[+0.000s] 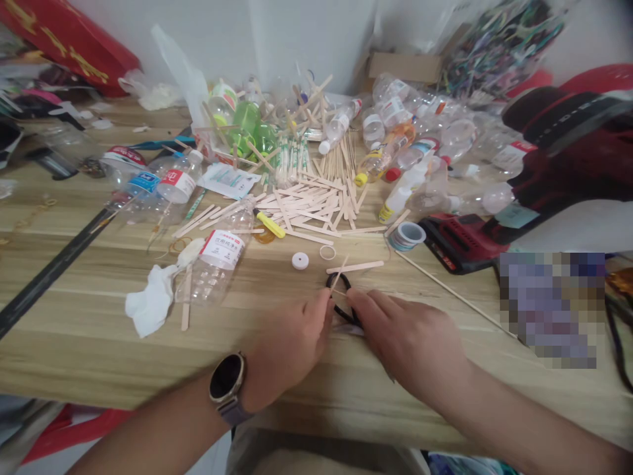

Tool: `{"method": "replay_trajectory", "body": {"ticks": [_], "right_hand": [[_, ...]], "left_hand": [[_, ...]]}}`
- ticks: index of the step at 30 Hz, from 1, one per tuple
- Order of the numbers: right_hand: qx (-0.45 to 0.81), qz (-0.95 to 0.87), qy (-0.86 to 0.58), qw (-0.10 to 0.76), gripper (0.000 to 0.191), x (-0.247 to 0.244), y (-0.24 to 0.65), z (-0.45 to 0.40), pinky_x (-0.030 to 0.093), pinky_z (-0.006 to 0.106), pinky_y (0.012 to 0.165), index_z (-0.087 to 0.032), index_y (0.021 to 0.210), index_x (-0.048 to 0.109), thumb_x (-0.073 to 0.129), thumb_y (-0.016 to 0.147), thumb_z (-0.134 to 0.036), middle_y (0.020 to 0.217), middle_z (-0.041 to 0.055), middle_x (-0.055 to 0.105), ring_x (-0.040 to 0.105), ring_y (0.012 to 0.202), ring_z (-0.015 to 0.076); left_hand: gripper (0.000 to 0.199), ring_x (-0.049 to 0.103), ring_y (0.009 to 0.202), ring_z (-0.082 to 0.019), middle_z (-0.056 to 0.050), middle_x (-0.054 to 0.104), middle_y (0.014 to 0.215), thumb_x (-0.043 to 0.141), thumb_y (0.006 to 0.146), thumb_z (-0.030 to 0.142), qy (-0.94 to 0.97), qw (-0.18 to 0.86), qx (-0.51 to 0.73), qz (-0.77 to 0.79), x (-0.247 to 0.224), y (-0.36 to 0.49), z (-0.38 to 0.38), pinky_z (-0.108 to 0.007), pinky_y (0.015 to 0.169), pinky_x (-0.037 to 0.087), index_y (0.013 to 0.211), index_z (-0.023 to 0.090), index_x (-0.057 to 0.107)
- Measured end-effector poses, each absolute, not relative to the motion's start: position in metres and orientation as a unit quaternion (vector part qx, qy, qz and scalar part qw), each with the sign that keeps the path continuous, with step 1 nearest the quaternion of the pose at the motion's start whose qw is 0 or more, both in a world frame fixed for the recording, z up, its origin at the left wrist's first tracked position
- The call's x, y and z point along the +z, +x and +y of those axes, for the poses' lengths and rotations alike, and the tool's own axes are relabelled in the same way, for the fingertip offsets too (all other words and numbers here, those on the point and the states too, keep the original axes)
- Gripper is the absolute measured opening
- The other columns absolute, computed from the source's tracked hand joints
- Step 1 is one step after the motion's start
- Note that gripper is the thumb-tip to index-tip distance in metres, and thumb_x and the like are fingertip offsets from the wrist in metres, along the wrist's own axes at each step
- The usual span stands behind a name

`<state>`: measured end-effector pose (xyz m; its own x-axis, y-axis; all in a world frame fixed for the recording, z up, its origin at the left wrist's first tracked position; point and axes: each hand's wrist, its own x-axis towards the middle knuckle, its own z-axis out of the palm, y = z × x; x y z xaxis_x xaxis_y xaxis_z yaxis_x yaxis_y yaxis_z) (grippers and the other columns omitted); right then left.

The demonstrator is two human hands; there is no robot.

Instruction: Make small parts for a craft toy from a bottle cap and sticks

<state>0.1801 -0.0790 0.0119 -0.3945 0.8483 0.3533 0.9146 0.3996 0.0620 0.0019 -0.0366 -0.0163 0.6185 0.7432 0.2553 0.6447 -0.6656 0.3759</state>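
Note:
Close together over the near part of the table are my two hands. My left hand [291, 336], with a watch [228, 379] on its wrist, is closed in a pinch at the left side of a black ring [341, 313]. A thin wooden stick [340, 271] slants up from its fingertips, apparently held there. The fingers of my right hand [410, 330] are closed on the ring's right side. What kind of thing the ring is does not show clearly. Just beyond lie a flat craft stick [355, 267], a pale small ring [327, 252] and a white round cap [299, 261].
To the left lies a clear bottle [217, 264] beside crumpled tissue [151, 303]. A yellow-handled tool [270, 223] rests by a heap of craft sticks [311, 204]. A tape roll [407, 235] and red-black power tool [465, 244] are right; several bottles [395, 112] crowd the back.

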Motion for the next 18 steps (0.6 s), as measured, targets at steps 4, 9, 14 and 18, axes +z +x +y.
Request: {"method": "replay_trajectory", "body": {"ticks": [4,9,14,18], "right_hand": [[0.229,-0.728,-0.609,0.216,0.028,0.02,0.181,-0.067,0.033,0.025,0.053,-0.02,0.072,0.056,0.04,0.095,-0.027,0.063,-0.0018,0.058,0.052,0.057,0.0129],[0.577,-0.507,-0.592,0.243,0.031,0.031,0.182,-0.06,0.021,0.023,0.044,-0.02,0.077,0.056,0.044,0.09,-0.045,0.054,-0.0082,0.031,0.024,0.046,0.0096],[0.259,-0.732,-0.598,0.198,0.031,0.026,0.185,-0.069,0.026,0.025,0.045,-0.019,0.078,0.06,0.037,0.096,-0.029,0.056,-0.0032,0.049,0.041,0.046,0.0118],[-0.187,-0.858,-0.468,0.101,0.03,0.021,0.182,-0.076,0.028,0.03,0.047,-0.014,0.095,0.066,0.037,0.093,-0.009,0.064,0.0022,0.061,0.055,0.052,0.0155]], "left_hand": [[0.026,0.066,0.059,-0.02,-0.007,0.07,0.074,0.031,0.102,0.02,0.91,0.021,0.235,0.342,-0.024,0.0,-0.037,-0.031,0.052,0.047,0.11,0.01,0.054],[0.024,0.068,0.065,-0.02,-0.009,0.072,0.08,0.032,0.1,0.012,0.916,-0.018,0.259,0.307,-0.025,-0.001,-0.04,-0.03,0.057,0.051,0.116,0.009,0.049],[0.023,0.066,0.062,-0.018,-0.004,0.07,0.075,0.032,0.102,0.02,0.907,0.056,0.25,0.333,-0.022,0.002,-0.04,-0.029,0.055,0.048,0.107,0.014,0.053],[0.028,0.064,0.057,-0.016,-0.002,0.067,0.068,0.031,0.102,0.024,0.886,0.141,0.218,0.384,-0.018,0.004,-0.039,-0.028,0.053,0.046,0.092,0.018,0.056]]}}
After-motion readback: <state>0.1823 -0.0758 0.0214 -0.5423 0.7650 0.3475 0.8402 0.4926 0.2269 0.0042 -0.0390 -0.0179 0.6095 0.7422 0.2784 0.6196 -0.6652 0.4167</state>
